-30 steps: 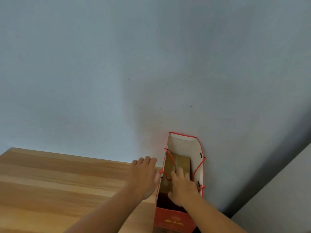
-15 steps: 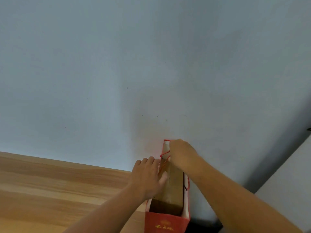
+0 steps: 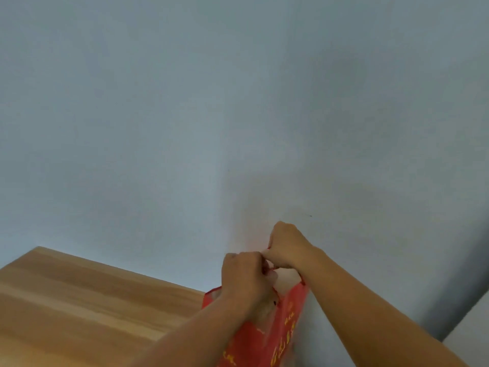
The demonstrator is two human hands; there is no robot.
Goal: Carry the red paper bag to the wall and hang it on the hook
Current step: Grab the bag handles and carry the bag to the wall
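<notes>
The red paper bag with gold lettering is at the bottom centre, just right of the wooden table's corner and close to the pale wall. My left hand is closed over the bag's top edge and its red cord handle. My right hand is a fist a little higher and to the right, closed on the handle cords, touching the left hand. The bag's opening is mostly hidden by my hands. No hook shows on the wall.
A light wooden table fills the lower left, its far edge against the wall. A white surface juts in at the lower right, with a dark shadowed gap beside it.
Both hands have gone from flat on and in the bag to fists around its handles at the top. The bag has risen and turned, its red printed side now showing.
</notes>
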